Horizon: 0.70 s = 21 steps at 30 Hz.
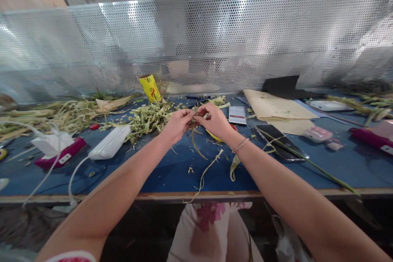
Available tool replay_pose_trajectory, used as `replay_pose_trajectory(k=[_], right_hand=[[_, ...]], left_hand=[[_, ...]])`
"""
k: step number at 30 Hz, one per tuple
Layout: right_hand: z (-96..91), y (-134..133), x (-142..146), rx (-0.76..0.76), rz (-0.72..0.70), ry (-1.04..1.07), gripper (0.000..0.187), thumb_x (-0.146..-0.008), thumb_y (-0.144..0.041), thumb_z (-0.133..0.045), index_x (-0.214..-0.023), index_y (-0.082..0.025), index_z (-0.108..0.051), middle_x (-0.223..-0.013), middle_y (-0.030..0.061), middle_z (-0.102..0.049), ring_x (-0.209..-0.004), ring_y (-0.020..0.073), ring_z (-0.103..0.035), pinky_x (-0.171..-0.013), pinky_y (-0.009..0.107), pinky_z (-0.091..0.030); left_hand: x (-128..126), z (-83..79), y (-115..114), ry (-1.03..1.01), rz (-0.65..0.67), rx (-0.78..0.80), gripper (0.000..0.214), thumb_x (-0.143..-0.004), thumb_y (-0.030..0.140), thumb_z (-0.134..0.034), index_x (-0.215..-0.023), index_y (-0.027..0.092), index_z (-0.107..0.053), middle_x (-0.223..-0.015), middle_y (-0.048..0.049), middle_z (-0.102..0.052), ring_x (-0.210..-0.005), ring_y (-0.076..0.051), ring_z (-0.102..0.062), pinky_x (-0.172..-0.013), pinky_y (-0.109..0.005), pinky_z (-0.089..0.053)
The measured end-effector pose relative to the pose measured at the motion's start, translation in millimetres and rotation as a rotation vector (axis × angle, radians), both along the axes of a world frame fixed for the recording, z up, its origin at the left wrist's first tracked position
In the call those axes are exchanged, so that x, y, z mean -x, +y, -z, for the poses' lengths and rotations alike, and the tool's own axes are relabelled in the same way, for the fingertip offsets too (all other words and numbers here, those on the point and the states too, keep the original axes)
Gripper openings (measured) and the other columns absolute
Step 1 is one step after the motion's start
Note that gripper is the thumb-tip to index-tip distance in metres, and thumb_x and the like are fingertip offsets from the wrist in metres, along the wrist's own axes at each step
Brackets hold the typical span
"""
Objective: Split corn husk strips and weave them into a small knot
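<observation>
Over the middle of the blue table, my left hand (178,125) and my right hand (215,120) meet at the fingertips. Both pinch a thin dried plant strip (195,143), whose free end hangs down toward the table. The exact grip is hidden behind the fingers. Just left of my hands lies a heap of pale green dried plant pieces (150,118). Below them a loose curly strip (204,174) trails to the table's front edge. Partly covered by my right hand, a yellow and red ring-shaped thing (215,136) rests on the table.
A yellow cardboard tube (150,89) stands behind the heap. On the left are a white power adapter (111,142) and a purple power strip (66,153). To the right lie a phone (278,141), a long green stem (322,168) and brown paper (276,106). A perforated metal screen (196,41) closes the back.
</observation>
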State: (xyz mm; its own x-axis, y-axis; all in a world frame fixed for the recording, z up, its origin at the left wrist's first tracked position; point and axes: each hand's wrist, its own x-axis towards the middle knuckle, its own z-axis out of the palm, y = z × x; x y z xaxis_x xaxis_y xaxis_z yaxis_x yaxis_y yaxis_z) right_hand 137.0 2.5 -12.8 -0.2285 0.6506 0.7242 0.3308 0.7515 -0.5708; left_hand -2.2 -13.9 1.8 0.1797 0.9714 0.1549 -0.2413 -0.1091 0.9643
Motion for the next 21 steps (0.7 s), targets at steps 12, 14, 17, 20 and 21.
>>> replay_pose_trajectory(k=[12,14,17,20,21], right_hand=[[-4.3,-4.4,-0.9,-0.029,0.05,-0.031,0.007,-0.072,-0.015,-0.049,-0.067,-0.018,-0.051,-0.071,0.0026,-0.053,-0.07,0.0141,-0.049,-0.061,0.027,-0.042],[-4.6,-5.0,-0.8,-0.036,0.045,-0.021,0.007,-0.073,-0.015,-0.048,-0.068,-0.019,-0.052,-0.073,0.0027,-0.053,-0.071,0.014,-0.049,-0.059,0.026,-0.041],[-4.1,-5.1,-1.5,-0.046,0.028,-0.016,0.008,-0.074,-0.016,-0.047,-0.071,-0.019,-0.053,-0.075,0.003,-0.054,-0.071,0.0141,-0.05,-0.056,0.025,-0.041],[-2.8,-4.4,-2.2,-0.053,0.013,-0.015,0.009,-0.075,-0.016,-0.046,-0.073,-0.019,-0.055,-0.076,0.0032,-0.054,-0.071,0.0139,-0.051,-0.057,0.026,-0.042],[-2.5,-4.0,-2.3,-0.05,0.011,-0.009,0.009,-0.074,-0.016,-0.047,-0.073,-0.019,-0.055,-0.076,0.0032,-0.055,-0.071,0.0139,-0.051,-0.057,0.026,-0.043]], left_hand=[[-2.0,1.8,0.2,0.131,-0.095,-0.098,0.025,-0.061,0.032,-0.067,-0.065,0.014,-0.05,-0.059,0.0034,-0.053,-0.057,-0.009,-0.053,-0.062,-0.029,-0.049],[-2.3,2.1,-0.3,0.134,-0.084,-0.096,0.027,-0.06,0.034,-0.068,-0.065,0.014,-0.05,-0.06,0.0032,-0.054,-0.057,-0.009,-0.053,-0.061,-0.029,-0.049],[-3.5,1.3,-2.8,0.127,-0.045,-0.08,0.03,-0.058,0.038,-0.069,-0.067,0.014,-0.051,-0.06,0.0032,-0.053,-0.057,-0.009,-0.052,-0.061,-0.029,-0.048],[-4.7,0.6,-4.7,0.118,-0.01,-0.066,0.03,-0.059,0.038,-0.068,-0.067,0.014,-0.052,-0.06,0.0036,-0.052,-0.056,-0.009,-0.051,-0.061,-0.028,-0.048],[-4.8,0.7,-4.8,0.117,-0.005,-0.066,0.029,-0.06,0.038,-0.068,-0.066,0.014,-0.052,-0.059,0.0036,-0.052,-0.056,-0.009,-0.051,-0.061,-0.028,-0.048]])
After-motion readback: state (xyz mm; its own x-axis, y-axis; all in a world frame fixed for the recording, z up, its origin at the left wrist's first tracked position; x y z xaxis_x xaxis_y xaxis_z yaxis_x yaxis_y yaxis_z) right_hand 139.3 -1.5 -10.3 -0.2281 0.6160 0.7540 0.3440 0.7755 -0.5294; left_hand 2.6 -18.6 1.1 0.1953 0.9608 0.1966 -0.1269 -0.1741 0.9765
